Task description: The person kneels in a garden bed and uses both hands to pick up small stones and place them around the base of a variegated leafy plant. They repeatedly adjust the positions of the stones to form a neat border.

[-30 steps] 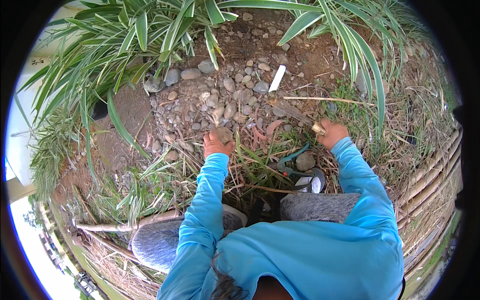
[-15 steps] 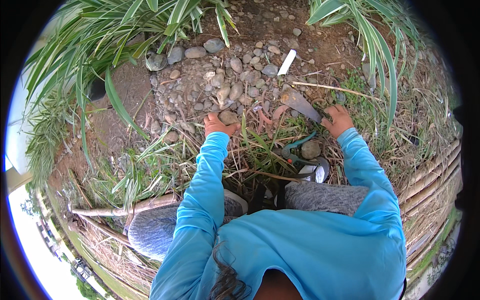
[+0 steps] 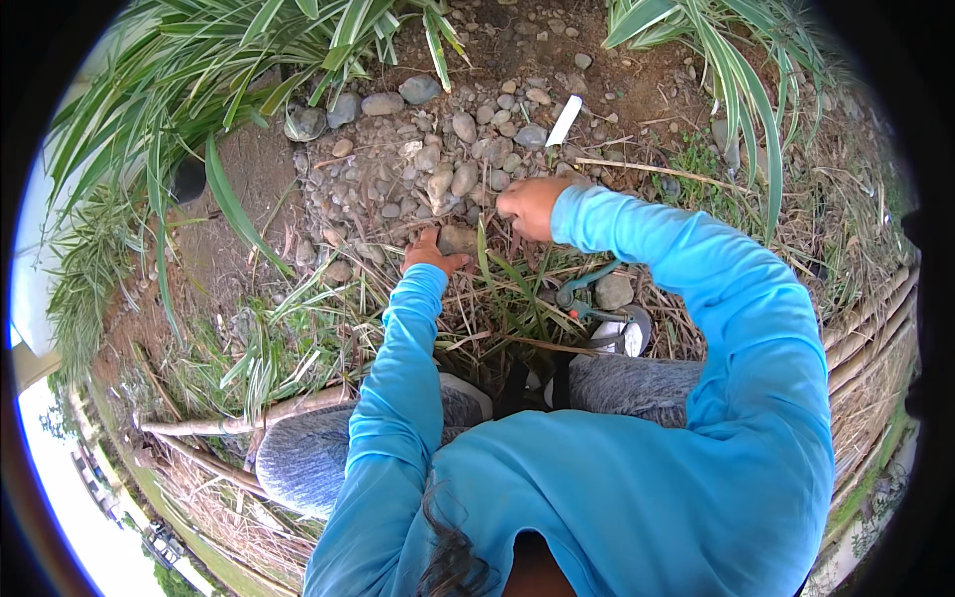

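A rounded stone (image 3: 459, 240) lay against the left hand (image 3: 428, 253), thumb and fingers apart. Nearby, the right hand (image 3: 533, 207) hid its grip.

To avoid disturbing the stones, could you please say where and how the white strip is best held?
I'd pinch the white strip across its narrow width near the upper end, from the right: it slants rightward, and a grey stone sits beside its lower left.

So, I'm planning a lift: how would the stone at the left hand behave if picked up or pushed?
The stone looks like solid rock, so it's probably stiff and fairly heavy. Its rounded outline suggests it might roll a little if pushed.
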Action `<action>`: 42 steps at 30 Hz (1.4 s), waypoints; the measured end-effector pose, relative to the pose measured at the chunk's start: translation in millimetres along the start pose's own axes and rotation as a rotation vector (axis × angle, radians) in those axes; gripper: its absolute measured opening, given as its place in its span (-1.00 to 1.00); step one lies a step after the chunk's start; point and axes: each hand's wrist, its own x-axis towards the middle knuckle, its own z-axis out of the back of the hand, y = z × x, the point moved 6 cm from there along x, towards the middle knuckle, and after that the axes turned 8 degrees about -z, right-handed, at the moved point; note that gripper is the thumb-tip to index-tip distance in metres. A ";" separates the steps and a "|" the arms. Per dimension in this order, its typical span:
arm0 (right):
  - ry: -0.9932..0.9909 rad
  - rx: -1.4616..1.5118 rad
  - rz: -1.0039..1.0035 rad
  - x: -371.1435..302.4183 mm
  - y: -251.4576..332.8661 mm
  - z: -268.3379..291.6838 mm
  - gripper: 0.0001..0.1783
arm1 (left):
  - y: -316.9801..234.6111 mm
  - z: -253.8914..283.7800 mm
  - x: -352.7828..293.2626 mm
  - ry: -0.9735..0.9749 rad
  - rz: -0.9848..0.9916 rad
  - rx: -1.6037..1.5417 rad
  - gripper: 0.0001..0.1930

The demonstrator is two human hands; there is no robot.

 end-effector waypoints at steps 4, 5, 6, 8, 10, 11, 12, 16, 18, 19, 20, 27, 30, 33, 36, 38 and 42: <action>0.080 -0.084 0.061 36.1 47.6 -11.7 -0.49 | -8.4 -7.8 -9.1 -0.130 -0.112 0.085 -0.12; 0.097 -0.127 0.103 40.2 57.1 -15.3 -0.41 | -8.4 -11.2 -4.7 -0.142 -0.136 0.115 -0.16; 0.090 -0.146 0.127 42.6 64.7 -18.3 -0.35 | -6.8 -14.8 -2.0 -0.190 -0.161 0.131 -0.17; 0.112 -0.131 0.083 47.2 67.3 -24.0 -0.31 | 5.0 -19.7 10.4 -0.165 -0.231 -0.215 -0.23; 0.086 -0.035 0.040 49.9 64.1 -27.5 -0.36 | 11.6 -18.9 17.9 -0.026 -0.427 -1.097 -0.37; 0.073 0.014 0.015 50.4 61.2 -29.8 -0.39 | 12.5 -13.8 18.3 0.062 -0.541 -1.303 -0.50; 0.095 -0.013 -0.011 50.5 56.8 -34.6 -0.42 | 20.3 -2.9 21.1 0.052 -0.578 -1.354 -0.58; 0.048 0.025 -0.102 47.5 32.9 -36.3 -0.43 | 50.3 44.8 30.2 -0.551 -0.495 -1.056 -0.58; 0.013 0.197 -0.219 45.8 7.0 -26.0 -0.37 | 46.9 62.6 25.4 -0.853 -0.451 -0.550 -0.58; 0.007 0.431 -0.299 49.7 -12.9 -16.0 -0.36 | 39.9 63.1 17.9 -0.967 -0.448 -0.243 -0.58; -0.027 0.615 -0.310 56.4 -31.2 -1.4 -0.37 | 30.2 59.8 7.7 -1.102 -0.460 0.072 -0.58; -0.167 1.846 -0.293 142.0 -134.6 82.2 -0.55 | 16.3 5.2 26.2 -0.756 -0.206 0.108 -0.40; -0.421 1.714 -0.314 178.2 -157.7 97.2 -0.53 | 16.2 10.7 23.8 -0.754 -0.231 0.109 -0.41; -0.637 1.267 -0.505 206.6 -176.0 102.0 -0.40 | 15.5 12.8 22.8 -0.734 -0.236 0.083 -0.41; -0.544 0.863 -0.447 240.0 -177.9 102.6 -0.26 | 15.4 12.6 22.4 -0.725 -0.231 0.057 -0.41; -0.404 0.933 -0.414 257.0 -177.8 91.4 -0.23 | 15.0 13.8 22.6 -0.736 -0.243 0.047 -0.41; -0.336 0.955 -0.403 265.5 -175.1 86.2 -0.29 | 14.6 15.0 23.0 -0.738 -0.251 0.033 -0.41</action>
